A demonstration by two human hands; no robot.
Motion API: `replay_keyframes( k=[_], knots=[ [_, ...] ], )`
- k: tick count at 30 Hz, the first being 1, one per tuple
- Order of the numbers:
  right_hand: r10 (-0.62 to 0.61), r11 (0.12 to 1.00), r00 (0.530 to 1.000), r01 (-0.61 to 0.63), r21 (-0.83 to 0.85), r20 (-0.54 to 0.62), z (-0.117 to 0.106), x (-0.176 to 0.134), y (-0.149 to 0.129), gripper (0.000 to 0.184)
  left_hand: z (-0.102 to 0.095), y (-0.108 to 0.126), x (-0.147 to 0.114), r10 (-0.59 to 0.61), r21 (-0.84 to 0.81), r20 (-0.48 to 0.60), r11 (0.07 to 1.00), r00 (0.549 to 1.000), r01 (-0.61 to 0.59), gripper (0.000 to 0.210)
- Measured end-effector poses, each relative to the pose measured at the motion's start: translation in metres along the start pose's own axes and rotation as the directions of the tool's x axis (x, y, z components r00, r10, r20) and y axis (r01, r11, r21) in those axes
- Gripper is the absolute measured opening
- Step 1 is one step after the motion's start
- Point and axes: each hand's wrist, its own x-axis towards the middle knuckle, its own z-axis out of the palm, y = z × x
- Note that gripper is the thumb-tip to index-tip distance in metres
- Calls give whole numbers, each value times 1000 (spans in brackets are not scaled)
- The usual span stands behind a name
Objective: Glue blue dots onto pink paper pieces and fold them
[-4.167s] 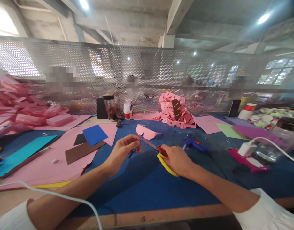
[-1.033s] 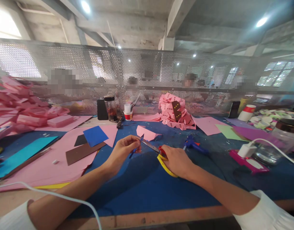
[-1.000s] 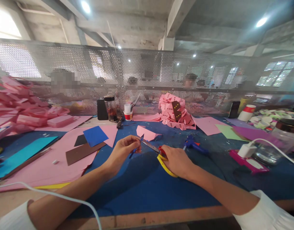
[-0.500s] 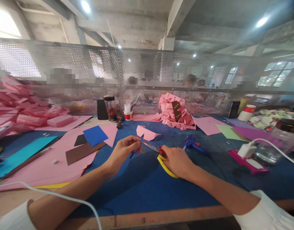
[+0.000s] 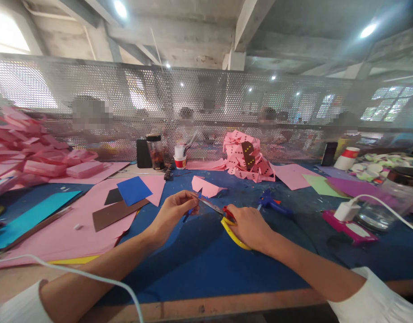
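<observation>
My right hand [image 5: 248, 224] is closed round the handles of a pair of scissors [image 5: 234, 233], red and yellow, whose blades point left. My left hand [image 5: 179, 207] pinches a small strip of blue paper [image 5: 189, 214], and the blade tips lie against it at the fingertips. Just behind the blades a cut piece of pink paper [image 5: 208, 186] rests on the blue table mat [image 5: 193, 273]. A blue glue gun [image 5: 274, 202] lies to the right of the scissors.
On the left, pink sheets [image 5: 68, 224] carry a blue card [image 5: 134, 190] and a brown card [image 5: 117, 215]; a heap of pink paper boxes [image 5: 45, 157] stands behind. Dotted pink pieces [image 5: 243, 154] are piled at the back. A white charger [image 5: 346, 211] and clear jar [image 5: 381, 211] stand right.
Both hands stay almost in place. The blue strip at my left fingertips has shifted very slightly against the scissor blades.
</observation>
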Motion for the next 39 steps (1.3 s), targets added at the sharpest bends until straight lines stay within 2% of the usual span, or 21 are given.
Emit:
replay_keyframes(
  k=[20,29,39],
  knots=[
    [22,1000,1000,-22,-19,-16,-2,0,-1,31,0,0,1,4,33,9,999,1000,-4,16],
    [16,1000,999,-17,-25,-36,1,1,1,32,-5,-7,3,-34,-26,32,999,999,35,15],
    [23,1000,999,-24,-8,-26,-1,1,0,30,-5,-8,3,-16,-75,52,997,999,20,13]
  ],
)
